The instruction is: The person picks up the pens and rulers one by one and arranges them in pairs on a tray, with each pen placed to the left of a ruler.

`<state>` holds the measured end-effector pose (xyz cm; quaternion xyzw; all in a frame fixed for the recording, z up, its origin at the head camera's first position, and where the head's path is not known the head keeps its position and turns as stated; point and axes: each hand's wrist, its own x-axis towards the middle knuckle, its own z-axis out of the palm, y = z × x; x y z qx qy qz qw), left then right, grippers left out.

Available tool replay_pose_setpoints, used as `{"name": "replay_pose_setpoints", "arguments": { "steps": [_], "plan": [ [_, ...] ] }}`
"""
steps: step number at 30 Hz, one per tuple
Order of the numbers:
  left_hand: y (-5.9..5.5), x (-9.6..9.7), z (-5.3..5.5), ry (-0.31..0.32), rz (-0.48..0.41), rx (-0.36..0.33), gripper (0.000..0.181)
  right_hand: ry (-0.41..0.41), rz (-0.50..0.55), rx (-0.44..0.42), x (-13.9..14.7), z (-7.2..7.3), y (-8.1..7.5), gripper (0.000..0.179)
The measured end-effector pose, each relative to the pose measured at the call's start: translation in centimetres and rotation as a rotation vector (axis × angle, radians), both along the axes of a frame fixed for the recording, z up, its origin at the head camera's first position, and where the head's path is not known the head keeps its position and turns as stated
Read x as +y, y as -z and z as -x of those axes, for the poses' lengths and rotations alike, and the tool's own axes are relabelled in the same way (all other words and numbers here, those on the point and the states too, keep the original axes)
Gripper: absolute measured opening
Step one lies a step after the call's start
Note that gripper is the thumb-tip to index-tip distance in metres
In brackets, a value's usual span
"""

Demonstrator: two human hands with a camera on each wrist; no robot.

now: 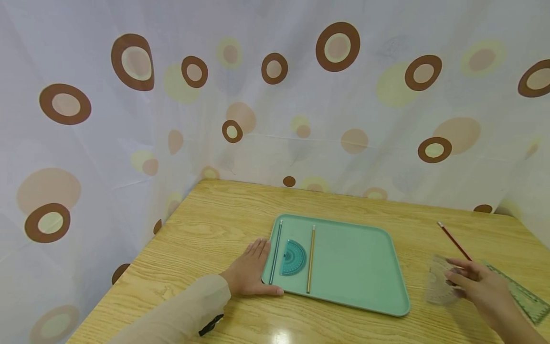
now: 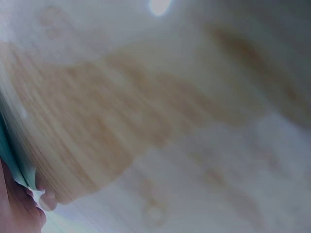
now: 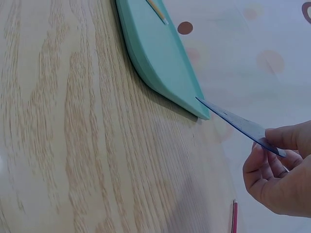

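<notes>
My right hand pinches a clear protractor between thumb and fingers, off to the right of the mint-green tray. In the right wrist view the protractor is tilted and seen nearly edge-on, raised above the table. My left hand rests at the tray's near left corner, fingers straight along the left side and thumb along the front edge. On the tray lie a blue pencil, a blue protractor and a yellow pencil, side by side toward the left.
A red pencil lies on the wooden table right of the tray. Past my right hand is a greenish see-through ruler, partly hidden by it. A white curtain with circle patterns hangs behind the table and along its sides.
</notes>
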<state>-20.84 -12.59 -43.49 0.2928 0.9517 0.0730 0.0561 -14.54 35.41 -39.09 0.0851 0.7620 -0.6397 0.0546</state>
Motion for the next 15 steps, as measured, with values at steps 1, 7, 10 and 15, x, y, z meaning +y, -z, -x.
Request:
{"name": "replay_pose_setpoints", "arguments": {
  "steps": [1, 7, 10, 15],
  "plan": [
    [0.0, 0.0, 0.0, -0.001, -0.001, -0.002, 0.115, -0.003, 0.005, -0.003, 0.0, 0.0, 0.0, 0.031],
    [-0.2, 0.0, -0.1, -0.003, 0.002, -0.004, 0.115, 0.005, 0.010, -0.003, -0.7, 0.3, -0.3, 0.029],
    [-0.2, 0.0, -0.1, 0.001, 0.005, 0.004, 0.115, 0.006, 0.016, 0.004, -1.1, 0.3, -0.5, 0.031],
    [-0.4, 0.0, -0.2, 0.009, 0.002, 0.018, 0.115, 0.013, 0.026, -0.011, -1.7, 0.3, -0.9, 0.032]
  ]
}}
